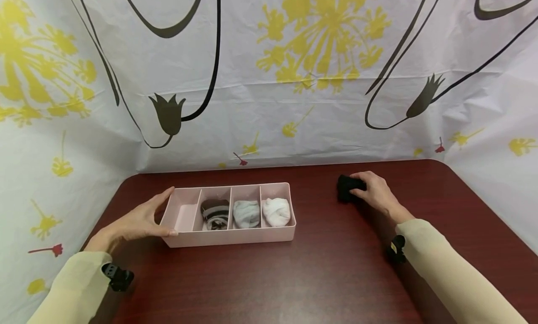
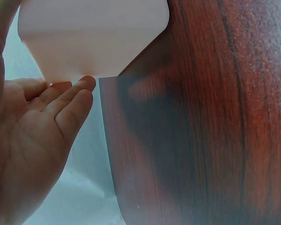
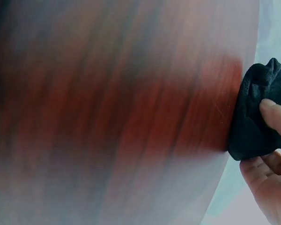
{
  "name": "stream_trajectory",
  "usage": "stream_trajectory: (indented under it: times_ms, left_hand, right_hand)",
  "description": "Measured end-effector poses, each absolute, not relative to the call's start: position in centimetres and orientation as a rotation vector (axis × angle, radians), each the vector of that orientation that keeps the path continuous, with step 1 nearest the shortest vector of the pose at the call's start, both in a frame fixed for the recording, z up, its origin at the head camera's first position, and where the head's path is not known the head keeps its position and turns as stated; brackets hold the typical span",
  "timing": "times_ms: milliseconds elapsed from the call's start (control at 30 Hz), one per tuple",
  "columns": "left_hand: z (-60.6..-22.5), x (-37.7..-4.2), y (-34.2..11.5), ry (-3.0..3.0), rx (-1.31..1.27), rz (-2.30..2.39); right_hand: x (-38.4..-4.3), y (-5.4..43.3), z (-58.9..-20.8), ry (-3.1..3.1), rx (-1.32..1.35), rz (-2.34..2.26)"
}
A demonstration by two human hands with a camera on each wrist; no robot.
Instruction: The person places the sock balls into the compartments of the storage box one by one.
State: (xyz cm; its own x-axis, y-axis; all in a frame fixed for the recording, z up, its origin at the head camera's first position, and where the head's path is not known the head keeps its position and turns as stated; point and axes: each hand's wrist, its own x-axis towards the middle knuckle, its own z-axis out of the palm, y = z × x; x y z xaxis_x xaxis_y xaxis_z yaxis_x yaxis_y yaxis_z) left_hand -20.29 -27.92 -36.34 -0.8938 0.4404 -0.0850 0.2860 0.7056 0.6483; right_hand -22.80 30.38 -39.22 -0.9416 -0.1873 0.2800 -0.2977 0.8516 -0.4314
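Observation:
A long pale pink divider box sits left of centre on the table. My left hand grips its left end, thumb at the near corner and fingers at the far one. In the left wrist view the fingers lie against the box's end wall. The leftmost compartment is empty. The others hold a brown striped rolled sock, a grey-blue one and a white one. To the right, my right hand pinches a black balled-up sock between thumb and fingers, close over the tabletop.
The dark red wood-grain table has rounded far corners. A white sheet printed with yellow and brown flowers hangs behind it and along both sides. Each wrist carries a small black camera, such as the left one.

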Motion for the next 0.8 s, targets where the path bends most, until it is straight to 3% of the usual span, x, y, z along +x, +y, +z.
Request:
stream_trajectory:
  times_ms: [800]
  left_hand:
    - [-36.5,-20.2,-28.0,2.679,0.589,0.975]
  right_hand:
    - [-22.0,28.5,-38.2,-2.665,0.412,0.706]
